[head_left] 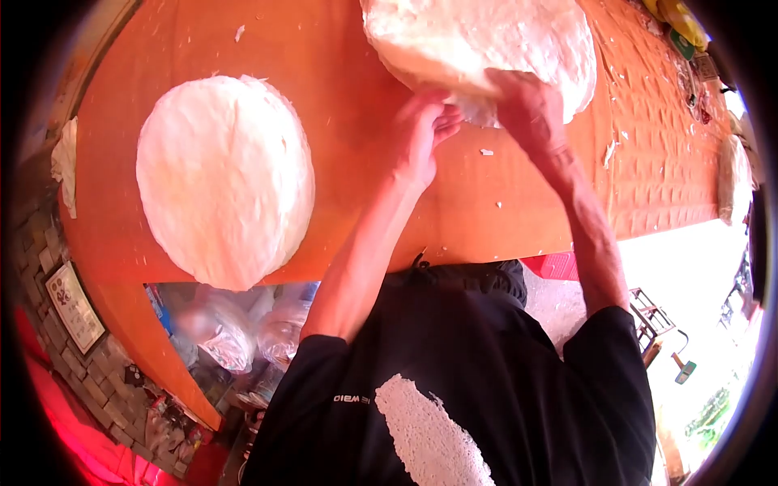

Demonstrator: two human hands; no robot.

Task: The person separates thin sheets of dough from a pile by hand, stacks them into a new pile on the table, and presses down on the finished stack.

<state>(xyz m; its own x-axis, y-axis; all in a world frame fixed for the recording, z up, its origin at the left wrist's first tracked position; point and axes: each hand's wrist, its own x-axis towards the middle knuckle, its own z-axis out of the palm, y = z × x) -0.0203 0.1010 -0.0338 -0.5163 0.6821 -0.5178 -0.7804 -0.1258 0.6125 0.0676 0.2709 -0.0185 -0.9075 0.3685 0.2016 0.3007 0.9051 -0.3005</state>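
A thick, pale, layered oval pad with a soft, wrinkled surface lies at the far side of the orange table, partly cut off by the top of the view. At its near edge, my right hand has its fingers closed on the rim, the fingertips partly hidden. My left hand is just to the left, by the same edge, with its fingers bent and apart and nothing visible in them. A second pale oval pad rests on the left of the table, untouched, slightly over the near edge.
Small white scraps dot the orange table. Its covering is rippled on the right. Clear plastic bags sit beneath the table on the left. A pinkish-red object is below the near edge. A framed sign stands at far left.
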